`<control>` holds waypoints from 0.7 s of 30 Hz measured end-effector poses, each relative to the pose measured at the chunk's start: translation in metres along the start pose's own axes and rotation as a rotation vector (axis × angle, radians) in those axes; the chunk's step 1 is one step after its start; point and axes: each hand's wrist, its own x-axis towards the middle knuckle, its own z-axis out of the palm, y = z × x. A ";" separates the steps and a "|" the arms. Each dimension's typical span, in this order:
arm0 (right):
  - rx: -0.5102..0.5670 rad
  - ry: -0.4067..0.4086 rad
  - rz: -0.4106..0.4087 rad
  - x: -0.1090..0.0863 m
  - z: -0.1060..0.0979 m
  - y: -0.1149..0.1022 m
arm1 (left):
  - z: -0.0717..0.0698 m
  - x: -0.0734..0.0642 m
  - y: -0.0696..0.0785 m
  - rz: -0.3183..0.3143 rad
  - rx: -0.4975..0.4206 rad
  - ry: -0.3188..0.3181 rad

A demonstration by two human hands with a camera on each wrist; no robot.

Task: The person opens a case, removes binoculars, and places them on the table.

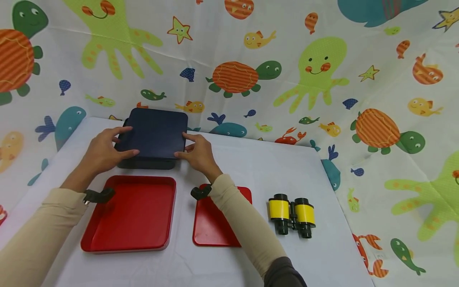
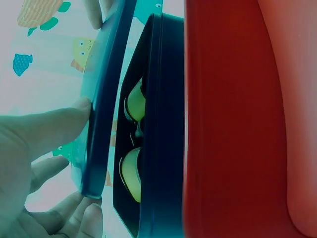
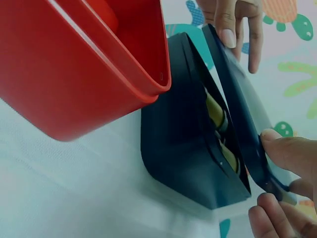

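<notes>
Both hands hold a dark blue lid (image 1: 154,133) just above a dark blue box (image 1: 147,163). At the lid's left edge, my left hand (image 1: 105,148) pinches it between thumb and fingers. My right hand (image 1: 199,154) grips the opposite edge the same way. In the left wrist view a gap shows between the lid (image 2: 104,109) and the box (image 2: 166,124), and yellow-and-black binoculars (image 2: 132,168) lie inside. The right wrist view shows the lid (image 3: 242,114) tilted over the box (image 3: 183,129), with the yellow parts of the binoculars (image 3: 215,110) visible in the gap.
Nearest the left forearm stands an uncovered red box (image 1: 132,215). A red lid (image 1: 215,227) lies flat, partly under the right forearm. Another yellow-and-black pair of binoculars (image 1: 292,215) rests at the right of the white table (image 1: 272,171). Behind hangs a sea-animal curtain (image 1: 222,40).
</notes>
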 end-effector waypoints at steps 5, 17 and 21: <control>0.000 0.003 0.007 -0.003 -0.006 0.004 | 0.004 0.001 0.003 0.029 -0.003 0.003; -0.001 0.013 0.023 -0.008 -0.021 0.015 | 0.013 0.003 0.017 0.063 -0.006 -0.016; -0.002 0.020 0.012 -0.011 -0.026 0.017 | 0.016 0.004 0.022 0.080 -0.001 -0.011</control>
